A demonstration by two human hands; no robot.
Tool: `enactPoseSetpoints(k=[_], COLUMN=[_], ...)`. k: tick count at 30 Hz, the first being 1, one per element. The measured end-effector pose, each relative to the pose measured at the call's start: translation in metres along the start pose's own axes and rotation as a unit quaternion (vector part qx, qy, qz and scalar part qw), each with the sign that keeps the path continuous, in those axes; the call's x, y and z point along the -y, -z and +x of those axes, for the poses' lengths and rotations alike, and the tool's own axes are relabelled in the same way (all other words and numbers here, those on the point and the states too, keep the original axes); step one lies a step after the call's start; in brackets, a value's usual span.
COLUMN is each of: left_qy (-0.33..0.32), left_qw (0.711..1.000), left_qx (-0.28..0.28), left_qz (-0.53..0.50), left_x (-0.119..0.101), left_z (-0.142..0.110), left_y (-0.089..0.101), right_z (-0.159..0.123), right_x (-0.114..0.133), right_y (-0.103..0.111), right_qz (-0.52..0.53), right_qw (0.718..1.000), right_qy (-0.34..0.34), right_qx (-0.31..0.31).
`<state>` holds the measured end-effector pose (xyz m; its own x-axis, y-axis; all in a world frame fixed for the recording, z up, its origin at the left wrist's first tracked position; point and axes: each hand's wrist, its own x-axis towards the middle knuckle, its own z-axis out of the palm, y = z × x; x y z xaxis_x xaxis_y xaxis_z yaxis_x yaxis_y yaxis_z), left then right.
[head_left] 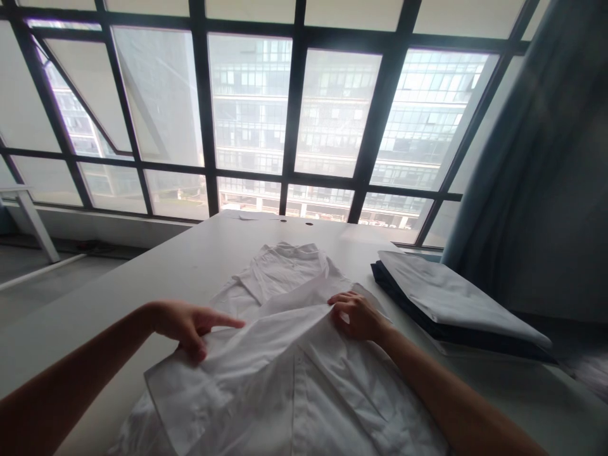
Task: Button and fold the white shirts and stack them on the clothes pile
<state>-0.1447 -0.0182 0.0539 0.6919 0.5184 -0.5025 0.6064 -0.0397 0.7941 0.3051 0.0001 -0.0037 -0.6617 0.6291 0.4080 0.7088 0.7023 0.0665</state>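
A white button-up shirt (292, 373) lies spread on the white table, its collar at the far end and its buttoned front running toward me. One sleeve (228, 348) is folded across the body, with the cuff end at the lower left. My left hand (185, 326) rests at that sleeve's upper edge, index finger stretched out and thumb apart; its other fingers are mostly hidden underneath. On the right side of the shirt, my right hand (356, 315) pinches a raised fold of the sleeve between thumb and fingers.
Right of the shirt, a stack of folded white cloth (456, 294) lies over dark cloth (427, 323). The white table (190, 266) reaches toward large windows. A grey-blue curtain (513, 158) hangs at the right. Another table's white leg (38, 228) stands at the left.
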Motion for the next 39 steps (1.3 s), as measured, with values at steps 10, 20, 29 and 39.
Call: enactPoseSetpoints(k=[10, 20, 29, 39], left_qy=[-0.002, -0.204, -0.128, -0.063], left_qw=[0.969, 0.867, 0.904, 0.871], left_qx=[-0.179, -0.266, -0.197, -0.371], left_qz=[0.173, 0.368, 0.356, 0.315], left_x=[-0.011, -0.014, -0.015, -0.098], left_z=[0.031, 0.066, 0.09, 0.213], left_y=[-0.031, -0.064, -0.033, -0.014], right_z=[0.0, -0.008, 0.017, 0.02], right_x=[0.0, -0.027, 0.026, 0.05], right_y=[-0.008, -0.019, -0.003, -0.002], right_qz=[-0.02, -0.06, 0.044, 0.007], right_qw=[0.986, 0.969, 0.999, 0.998], right_qy=[-0.164, -0.239, -0.002, 0.048], right_qx=[-0.016, -0.004, 0.005, 0.044])
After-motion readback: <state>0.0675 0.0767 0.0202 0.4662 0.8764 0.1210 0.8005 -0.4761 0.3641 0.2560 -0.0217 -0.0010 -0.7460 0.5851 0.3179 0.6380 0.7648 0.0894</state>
